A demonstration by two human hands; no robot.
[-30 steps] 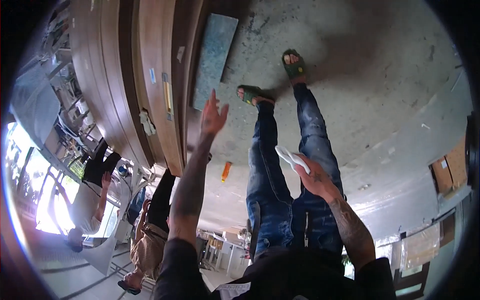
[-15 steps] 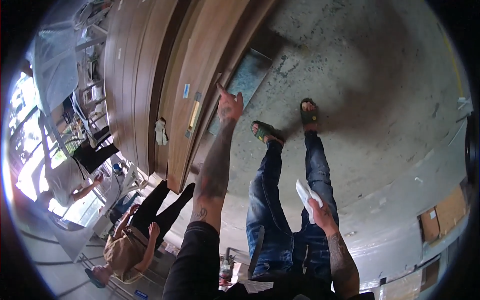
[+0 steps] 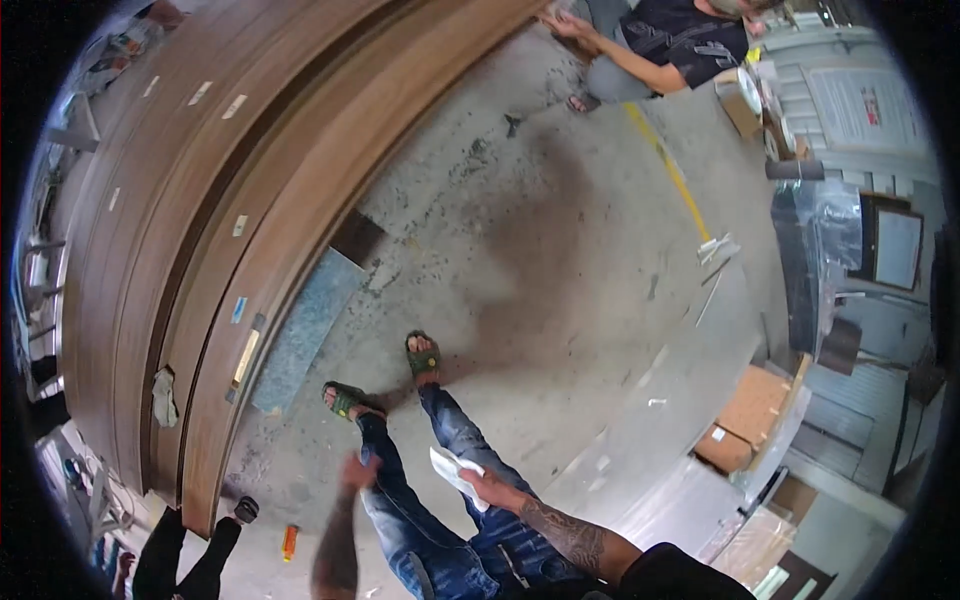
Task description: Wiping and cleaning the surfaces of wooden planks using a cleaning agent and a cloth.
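Observation:
My right hand (image 3: 490, 487) is closed on a white folded cloth (image 3: 455, 468), held over my legs. Beside my left knee hangs my left hand (image 3: 360, 472), smeared by motion, so its fingers cannot be read. To its left stand long brown wood-grain door panels (image 3: 300, 215) in a row. The nearest panel's edge carries a lock plate (image 3: 245, 358) with a yellowish middle and a small blue label (image 3: 239, 310). A pale glove (image 3: 165, 397) lies on the panels' edges. Neither hand touches the panels.
A bluish flat board (image 3: 305, 330) lies on the concrete floor beside the panels. At the far end a person (image 3: 660, 50) crouches, hands by the panel. Another person's legs (image 3: 185, 555) stand lower left, near an orange object (image 3: 289, 543). Cardboard boxes (image 3: 755, 405) sit at right.
My view has swung to the right, bringing the crouching person into sight. My left hand, stretched out with a pointing finger near the panel edge, has dropped beside my leg. The right still holds the cloth.

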